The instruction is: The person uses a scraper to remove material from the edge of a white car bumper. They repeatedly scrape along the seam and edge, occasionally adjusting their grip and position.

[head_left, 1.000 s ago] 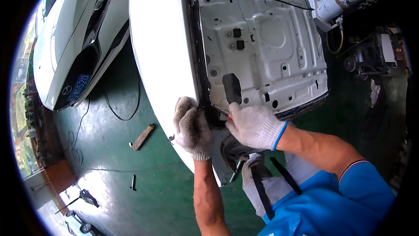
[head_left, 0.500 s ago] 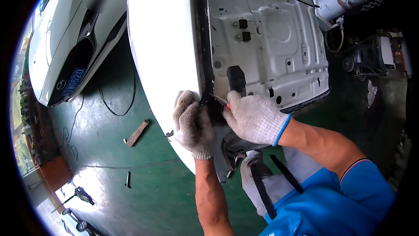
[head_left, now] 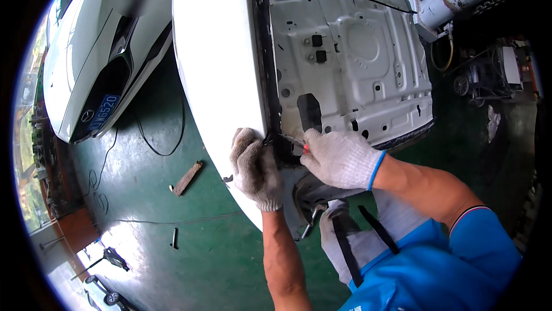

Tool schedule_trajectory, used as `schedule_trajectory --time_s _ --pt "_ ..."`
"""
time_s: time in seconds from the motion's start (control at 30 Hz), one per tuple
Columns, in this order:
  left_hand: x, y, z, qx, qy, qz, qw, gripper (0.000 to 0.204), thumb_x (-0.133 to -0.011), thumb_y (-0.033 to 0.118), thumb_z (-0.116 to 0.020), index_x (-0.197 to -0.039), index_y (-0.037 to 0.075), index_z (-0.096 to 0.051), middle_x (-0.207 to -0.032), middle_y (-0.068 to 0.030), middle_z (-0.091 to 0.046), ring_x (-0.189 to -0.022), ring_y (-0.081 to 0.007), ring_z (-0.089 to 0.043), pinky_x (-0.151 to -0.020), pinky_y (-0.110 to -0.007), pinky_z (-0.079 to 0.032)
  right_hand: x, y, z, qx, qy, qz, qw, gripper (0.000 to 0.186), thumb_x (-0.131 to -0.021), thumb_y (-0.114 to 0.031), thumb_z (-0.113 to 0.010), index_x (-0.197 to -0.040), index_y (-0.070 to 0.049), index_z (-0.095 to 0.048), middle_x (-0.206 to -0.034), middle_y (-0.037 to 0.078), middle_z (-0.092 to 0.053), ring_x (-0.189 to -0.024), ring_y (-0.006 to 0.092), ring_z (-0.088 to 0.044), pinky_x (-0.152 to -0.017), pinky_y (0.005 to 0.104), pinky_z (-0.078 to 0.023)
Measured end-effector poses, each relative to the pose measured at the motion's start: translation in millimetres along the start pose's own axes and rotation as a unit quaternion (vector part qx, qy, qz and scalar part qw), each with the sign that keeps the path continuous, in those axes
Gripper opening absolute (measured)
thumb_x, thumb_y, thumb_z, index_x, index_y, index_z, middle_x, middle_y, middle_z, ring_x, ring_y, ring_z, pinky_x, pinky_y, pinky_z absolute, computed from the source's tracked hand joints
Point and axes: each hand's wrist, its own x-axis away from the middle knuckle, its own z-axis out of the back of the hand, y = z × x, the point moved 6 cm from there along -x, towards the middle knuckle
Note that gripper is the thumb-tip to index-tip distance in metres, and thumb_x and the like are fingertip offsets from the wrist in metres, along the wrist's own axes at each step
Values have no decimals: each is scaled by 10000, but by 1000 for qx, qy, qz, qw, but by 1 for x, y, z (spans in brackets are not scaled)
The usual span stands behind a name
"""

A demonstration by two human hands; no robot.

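Windows (head_left: 33,173): daylight from the left, frames bowed near the fisheye's black border.
Green floor (head_left: 195,271): white glare, lower left.
White body panel (head_left: 221,52): bright, nearly featureless.
Parked car (head_left: 77,58): blurred patch across its front.
Wheeled cart (head_left: 509,63): shadowed.

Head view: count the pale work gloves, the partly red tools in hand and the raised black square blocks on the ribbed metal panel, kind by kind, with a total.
Pale work gloves: 2
Partly red tool: 1
Black square blocks: 2
Total: 5

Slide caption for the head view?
Off-white knit-gloved right hand holds a thin red-and-metal tool beside matching gloved left hand on curved white car panel.
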Motion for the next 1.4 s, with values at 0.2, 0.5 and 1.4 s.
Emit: schedule_trajectory --time_s 0.2,0.5,1.4 --pt "5 -7 2 -2 11 16 1000 204 -895 -97 -687 -1089 -35 -700 -1295 -209 -679 -1266 -355 -636 -1101 -449 -481 -8 -7 8 -26 2 -16 1000 304 -1033 -290 -572 -1042 12 -541 -751 250 -703 -741 440 -729 -645 545 -578" --pt "9 -11 2 66 12 42 997 228 -893 -130 -652 -1107 -57 -686 -1313 -212 -669 -1308 -363 -611 -1136 -467 -450 -8 -10 -2 38 34 17 999 331 -1032 -303 -562 -1045 25 -525 -698 240 -683 -689 439 -716 -609 533 -573" --pt "-22 49 -22 -320 -148 -93 931 335 -779 42 -763 -1106 111 -781 -1206 -133 -670 -1173 -341 -651 -976 -466 -556 -9 -4 -1 31 -3 39 999 248 -938 -208 -620 -1062 0 -567 -714 208 -712 -711 386 -750 -606 500 -586"
